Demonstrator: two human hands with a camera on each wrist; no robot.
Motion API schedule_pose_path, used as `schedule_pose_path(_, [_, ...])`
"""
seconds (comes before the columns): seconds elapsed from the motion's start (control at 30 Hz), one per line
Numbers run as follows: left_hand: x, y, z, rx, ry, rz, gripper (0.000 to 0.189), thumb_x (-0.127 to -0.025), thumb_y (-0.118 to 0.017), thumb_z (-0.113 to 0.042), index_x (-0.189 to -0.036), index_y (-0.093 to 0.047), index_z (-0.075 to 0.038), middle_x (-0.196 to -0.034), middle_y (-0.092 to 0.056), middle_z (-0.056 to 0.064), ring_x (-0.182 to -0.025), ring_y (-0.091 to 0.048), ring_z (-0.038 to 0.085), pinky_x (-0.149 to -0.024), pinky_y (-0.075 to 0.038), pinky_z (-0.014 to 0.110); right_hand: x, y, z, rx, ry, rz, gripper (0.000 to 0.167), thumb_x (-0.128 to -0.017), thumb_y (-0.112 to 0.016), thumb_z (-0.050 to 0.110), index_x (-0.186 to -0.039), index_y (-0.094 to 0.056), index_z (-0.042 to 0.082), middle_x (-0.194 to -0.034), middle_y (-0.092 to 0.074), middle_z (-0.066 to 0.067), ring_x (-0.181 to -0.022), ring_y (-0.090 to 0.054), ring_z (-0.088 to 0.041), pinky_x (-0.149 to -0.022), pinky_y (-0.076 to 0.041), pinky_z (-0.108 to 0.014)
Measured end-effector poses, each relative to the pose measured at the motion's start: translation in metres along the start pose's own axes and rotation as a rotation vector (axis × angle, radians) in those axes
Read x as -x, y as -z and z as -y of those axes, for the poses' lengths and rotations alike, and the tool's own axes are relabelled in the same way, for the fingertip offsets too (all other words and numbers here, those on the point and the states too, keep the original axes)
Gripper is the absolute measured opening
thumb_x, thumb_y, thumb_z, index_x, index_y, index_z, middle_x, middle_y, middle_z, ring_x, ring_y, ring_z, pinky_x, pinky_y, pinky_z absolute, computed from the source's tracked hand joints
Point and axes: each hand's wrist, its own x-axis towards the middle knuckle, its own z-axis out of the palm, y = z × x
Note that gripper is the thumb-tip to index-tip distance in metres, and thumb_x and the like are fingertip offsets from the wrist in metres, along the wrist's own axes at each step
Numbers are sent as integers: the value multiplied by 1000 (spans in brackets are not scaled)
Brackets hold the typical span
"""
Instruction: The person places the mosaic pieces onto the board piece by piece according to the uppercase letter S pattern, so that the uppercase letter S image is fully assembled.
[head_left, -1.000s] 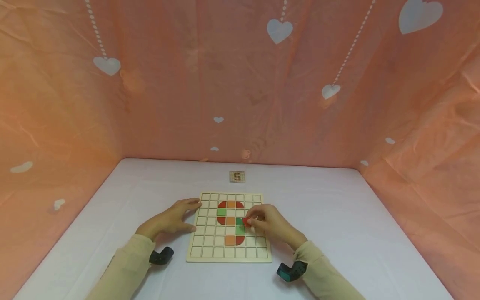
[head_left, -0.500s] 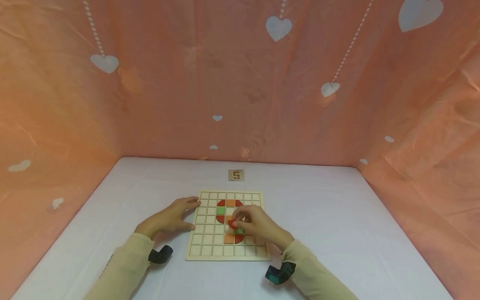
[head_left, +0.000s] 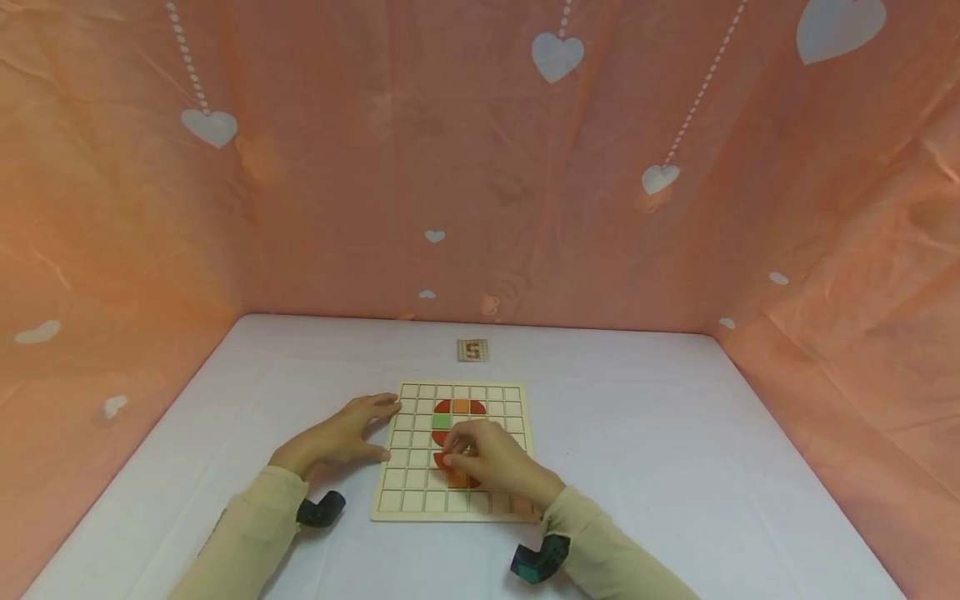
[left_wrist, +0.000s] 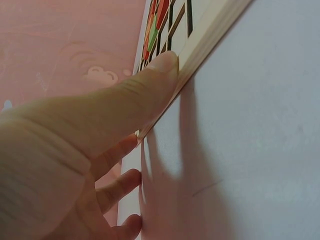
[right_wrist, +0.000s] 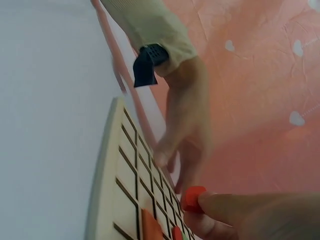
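A wooden grid board (head_left: 397, 500) lies on the white table, with red, orange and green tiles set in its middle cells. My right hand (head_left: 495, 454) is over the board and pinches a red tile (head_left: 440, 460) between thumb and fingers, hiding some of the tiles below. The right wrist view shows this red tile (right_wrist: 192, 199) held above the board's surface. At the board's left edge rests my left hand (head_left: 341, 433), fingers spread and relaxed. Its thumb (left_wrist: 135, 97) touches the board's rim in the left wrist view.
Behind the board lies a small square card (head_left: 472, 350) with a brown S-like figure on a grid. Black devices are strapped at the left wrist (head_left: 321, 509) and right wrist (head_left: 540, 558). An orange cloth (head_left: 480, 167) with white hearts surrounds the table's back and sides.
My right hand has moved left and toward the front across the board, carrying the red tile from right of the tile pattern to its left side. The left hand stays at the edge.
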Motion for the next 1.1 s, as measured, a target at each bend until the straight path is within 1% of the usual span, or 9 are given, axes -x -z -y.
schedule_pose_path(0.17, [0,0,0,-2,-4,-1,80,-84,-82,-25,-151,-45,-3,-164,-30,20,-151,-22,49,-122,-22,68,-1,-9,4,15,-33,3,5,-94,-71,17,-93,-71,13,-90,-73,1,-76,-59,0,-68,-51,-16])
schedule_pose_path(0.37, [1,0,0,2,-3,-3,80,-84,-81,-25,-151,-45,-3,-164,-30,21,-151,-22,49,-123,-22,67,0,-16,7,38,-78,21,4,-94,-71,19,-91,-71,17,-86,-70,9,-71,-58,3,-68,-50,-15])
schedule_pose_path(0.53, [1,1,-1,7,-6,0,79,-84,-81,-25,-151,-44,-2,-164,-30,21,-151,-22,49,-123,-22,67,2,-20,8,140,-39,-25,7,-92,-74,23,-87,-70,20,-82,-70,12,-71,-57,4,-67,-49,-14])
schedule_pose_path(0.67, [1,1,-1,6,-6,2,79,-85,-81,-25,-151,-44,-2,-164,-30,22,-151,-21,49,-123,-22,67,3,-23,7,272,1,-73,9,-90,-77,26,-85,-71,21,-79,-69,14,-72,-55,4,-72,-41,-16])
schedule_pose_path(0.77, [1,1,-1,5,-4,1,79,-85,-81,-26,-151,-44,-2,-164,-30,22,-151,-22,49,-123,-22,67,2,-25,7,360,14,-105,10,-89,-77,29,-82,-72,23,-80,-68,14,-76,-53,0,-73,-33,-21])
schedule_pose_path(0.83, [1,1,-1,4,-6,0,79,-85,-81,-26,-151,-44,-1,-164,-30,22,-151,-22,50,-123,-22,67,1,-26,6,406,17,-125,12,-88,-78,31,-80,-73,24,-84,-68,12,-80,-54,-4,-72,-31,-22])
schedule_pose_path(0.93, [1,0,0,8,-8,-3,80,-84,-81,-25,-151,-44,-1,-164,-30,23,-151,-22,50,-123,-21,67,2,-27,6,445,11,-142,14,-87,-78,35,-79,-75,24,-92,-68,9,-85,-54,-9,-72,-30,-22])
schedule_pose_path(1.0, [1,0,0,6,-13,-4,79,-84,-81,-25,-151,-44,-1,-163,-30,23,-151,-22,50,-123,-21,68,3,-27,6,446,10,-146,14,-87,-78,36,-81,-76,24,-95,-69,8,-87,-54,-9,-72,-30,-21])
schedule_pose_path(1.1, [1,0,0,4,-13,-8,79,-84,-81,-24,-151,-44,-1,-164,-30,23,-151,-22,50,-123,-21,68,3,-27,6,427,17,-139,13,-88,-77,36,-84,-77,23,-96,-69,8,-87,-54,-9,-72,-30,-21])
